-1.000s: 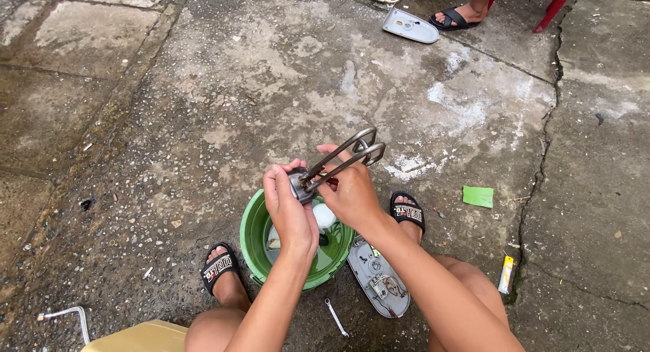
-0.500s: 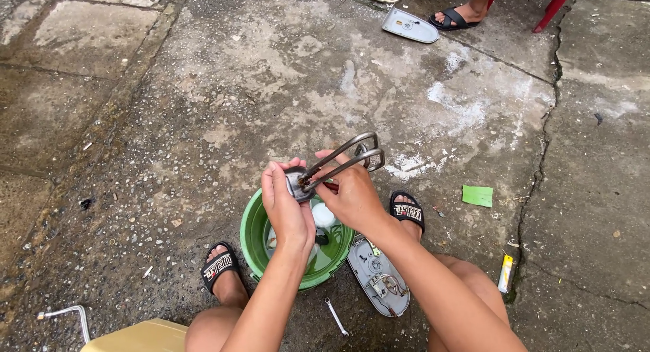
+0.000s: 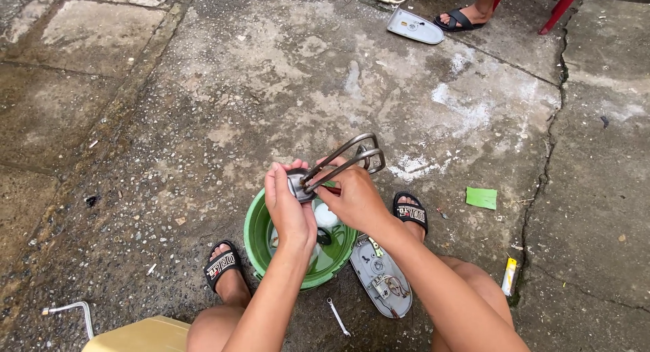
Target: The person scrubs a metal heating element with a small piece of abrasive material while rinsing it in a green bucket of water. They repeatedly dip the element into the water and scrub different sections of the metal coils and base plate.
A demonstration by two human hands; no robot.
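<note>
I squat over a green plastic basin (image 3: 256, 233) that holds water and small white and dark parts. Above it both hands hold a metal heating element (image 3: 347, 158) with looped rods and a round flange. My left hand (image 3: 288, 204) grips the round flange end. My right hand (image 3: 352, 196) is closed on the rods just beside the flange, with something red showing under its fingers. The looped rods stick up and to the right, away from me.
A grey oval cover plate (image 3: 378, 276) with wiring lies by my right foot, with a small wrench (image 3: 336, 316) beside it. A green scrap (image 3: 481, 198) and a yellow tool (image 3: 509, 277) lie right. Another person's sandalled foot (image 3: 459, 17) and a grey cover (image 3: 414, 26) are far off.
The hands and the heating element have stayed over the basin, with only a slight shift of the fingers around the flange.
</note>
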